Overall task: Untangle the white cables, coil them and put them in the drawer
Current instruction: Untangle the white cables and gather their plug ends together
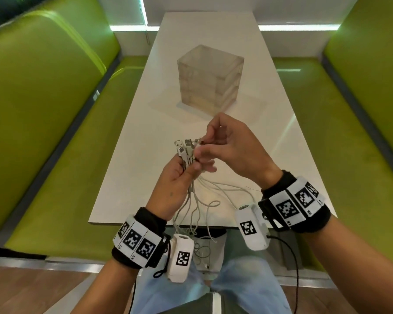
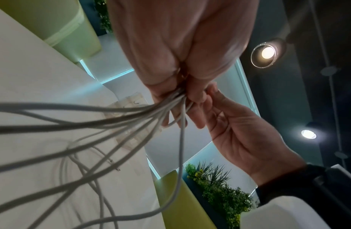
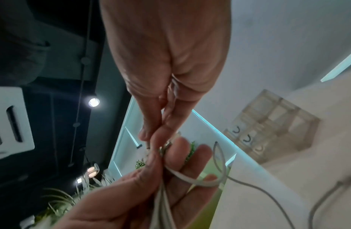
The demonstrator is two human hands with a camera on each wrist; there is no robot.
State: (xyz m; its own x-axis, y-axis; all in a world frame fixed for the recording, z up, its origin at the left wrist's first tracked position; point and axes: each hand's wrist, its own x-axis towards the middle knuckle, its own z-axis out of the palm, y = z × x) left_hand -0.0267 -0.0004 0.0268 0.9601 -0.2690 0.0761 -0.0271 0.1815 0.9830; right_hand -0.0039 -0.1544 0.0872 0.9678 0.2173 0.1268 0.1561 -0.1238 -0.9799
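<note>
The left hand (image 1: 176, 177) is raised over the near end of the white table (image 1: 145, 123), its fingers and thumb curled round a bunch of white cables (image 1: 192, 196) just below their plugs (image 1: 184, 145). The plugs, several of them flat USB ends, fan out above the fist. Below it the cables spread apart and hang down, some trailing across the table's near edge and others dropping past it towards the person's lap, where loose loops lie tangled.

The right hand (image 1: 232, 146) sits just beside the left, touching the top of the bunch. Its thumb and forefinger pinch one plug at the right side of the fan, a narrow grip, while the other fingers curl loosely underneath. From the right wrist view one cable loops round the outside of the left fingers (image 3: 178, 153), and another strand runs off over the table.

Farther back on the table, well apart from the hands, stands a clear drawer unit (image 1: 211, 78) with its stacked drawers all pushed in. Green benches (image 1: 55, 98) run along both sides of the table. Both wrists wear black bands with printed markers and white cameras
</note>
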